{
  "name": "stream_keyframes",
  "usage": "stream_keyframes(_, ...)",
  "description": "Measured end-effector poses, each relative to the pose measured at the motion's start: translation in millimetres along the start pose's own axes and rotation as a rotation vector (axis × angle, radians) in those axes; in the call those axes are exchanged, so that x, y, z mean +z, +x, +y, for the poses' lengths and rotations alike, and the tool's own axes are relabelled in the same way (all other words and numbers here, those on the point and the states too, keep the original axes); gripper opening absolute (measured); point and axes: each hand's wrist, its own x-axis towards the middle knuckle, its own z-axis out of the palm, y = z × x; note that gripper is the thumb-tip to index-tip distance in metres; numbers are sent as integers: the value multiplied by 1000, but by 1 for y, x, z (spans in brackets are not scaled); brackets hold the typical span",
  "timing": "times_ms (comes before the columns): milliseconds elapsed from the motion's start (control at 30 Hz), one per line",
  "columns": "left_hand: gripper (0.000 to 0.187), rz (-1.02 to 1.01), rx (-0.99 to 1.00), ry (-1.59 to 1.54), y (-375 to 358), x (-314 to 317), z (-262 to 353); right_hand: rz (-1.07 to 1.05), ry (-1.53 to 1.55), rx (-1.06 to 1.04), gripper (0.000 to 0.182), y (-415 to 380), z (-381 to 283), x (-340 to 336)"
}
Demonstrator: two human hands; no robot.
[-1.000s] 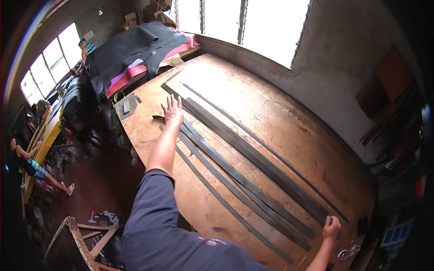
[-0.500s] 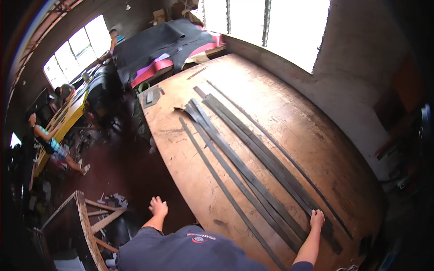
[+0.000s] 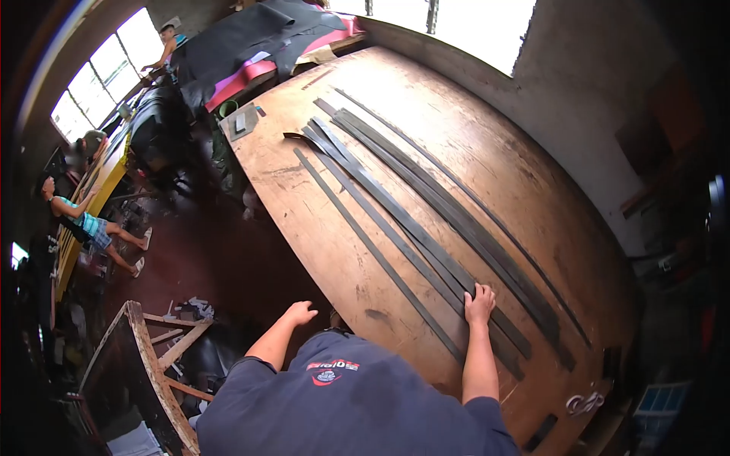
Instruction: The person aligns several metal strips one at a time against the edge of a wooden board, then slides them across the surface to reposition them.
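Note:
Long dark strips (image 3: 395,220) lie lengthwise across a worn wooden table (image 3: 281,220). My right hand (image 3: 480,304) is over the middle group of strips near their lower end, fingertips on a strip; whether it grips one is hard to see. To its right runs a thicker bundle of dark strips (image 3: 456,216), with a thin single strip (image 3: 532,262) beyond. My left hand (image 3: 301,313) is off the table's left edge, touching nothing, its fingers partly curled. One separate strip (image 3: 372,247) lies nearest that edge.
Black and pink sheets (image 3: 243,45) are piled beyond the table. At the left, people (image 3: 99,228) are beside a yellow-edged table (image 3: 122,163). A wooden frame (image 3: 152,365) stands at the lower left. Scissors (image 3: 584,403) lie near the table's right corner.
My right hand has moved left from the thicker bundle to the middle strips. My left hand has shifted right, towards the table edge, and its fingers are more curled. The view has tilted down.

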Motion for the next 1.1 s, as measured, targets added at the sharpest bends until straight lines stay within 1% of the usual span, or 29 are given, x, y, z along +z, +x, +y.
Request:
stream_keyframes(33, 62, -4, 12, 6, -1, -6, 15, -26, 43, 35, 40, 2, 0, 1)
stream_keyframes(100, 59, 56, 141, -18, -2, -12, 31, -89, 101, 85, 34, 7, -2, -6)
stream_keyframes(133, 59, 57, 152, -16, -1, -11, 31, -80, 97, 91, 34, 8, -4, -9)
stream_keyframes(200, 58, 67, 187, 37, 0, -11, 33, -130, 50, 100, 30, 14, -10, -15)
stream_keyframes(233, 58, 68, 201, 33, -12, -18, 45, -115, 3, 132, 25, 19, -19, -25)
stream_keyframes(267, 57, 17, 155, -104, -26, -28, 56, -114, -1, 133, 25, 23, -17, -24)
stream_keyframes(300, 56, -35, 108, -240, -36, -37, 67, -188, -11, 117, 24, 27, -18, -26)
stream_keyframes(333, 56, -35, 109, -241, -30, -37, 68, -263, -19, 101, 24, 31, -22, -28)
stream_keyframes(367, 55, -88, 226, -249, -19, -35, 69, -249, 22, 121, 24, 33, -22, -33)
stream_keyframes(400, 55, -142, 344, -260, -12, -35, 73, -246, 16, 117, 24, 34, -34, -55)
stream_keyframes(433, 51, -127, 374, -278, -8, -35, 85, -230, 115, 32, 25, 33, -47, -79)
stream_keyframes(467, 52, -213, 297, -459, -8, -39, 104, -213, 213, -52, 25, 33, -60, -101)
stream_keyframes(500, 53, -301, 219, -636, -11, -45, 128, -168, 248, -128, 25, 33, -73, -120)
stream_keyframes(533, 53, -353, 230, -749, -12, -52, 153, -164, 240, -121, 25, 35, -88, -137)
stream_keyframes(567, 54, -414, 241, -852, -11, -57, 178, -107, 305, -206, 25, 35, -102, -154)
stream_keyframes(600, 57, -526, 267, -1011, 1, -53, 200, -45, 366, -281, 25, 34, -113, -165)
stream_keyframes(633, 60, -650, 289, -1160, 12, -48, 225, -31, 377, -303, 24, 31, -121, -174)
stream_keyframes(700, 61, -834, 260, -1383, 18, -51, 282, -19, 394, -332, 23, 27, -133, -181)
stream_keyframes(767, 56, -998, 414, -1611, 40, -53, 327, -32, 243, -375, 32, 17, -149, -190)
stream_keyframes(800, 48, -1050, 642, -1691, 59, -53, 345, -37, 172, -379, 37, 10, -154, -192)
stream_keyframes(833, 38, -963, 565, -1870, 83, -46, 358, -7, 89, -340, 42, 5, -150, -187)
stream_keyframes(867, 33, -788, 418, -1907, 84, -57, 368, 16, 6, -300, 47, 0, -139, -179)
stream_keyframes(900, 32, -769, 581, -1856, 97, -67, 366, 30, -102, -233, 52, -4, -127, -178)
stream_keyframes(933, 33, -713, 467, -1995, 106, -79, 365, 21, -123, -129, 49, -9, -106, -172)
stream_keyframes(967, 34, -689, 397, -2059, 105, -102, 357, 83, -148, -79, 45, -19, -87, -167)
stream_keyframes(1000, 34, -666, 411, -2106, 130, -113, 344, 141, -170, -49, 42, -28, -72, -165)
stream_keyframes(1033, 32, -507, 379, -2113, 133, -136, 332, 193, -177, -22, 39, -36, -61, -167)
stream_keyframes(1067, 30, -423, 331, -2156, 142, -161, 316, 240, -176, -14, 37, -42, -53, -167)
stream_keyframes(1100, 29, -358, 328, -2188, 158, -181, 299, 293, -163, -11, 34, -48, -58, -177)
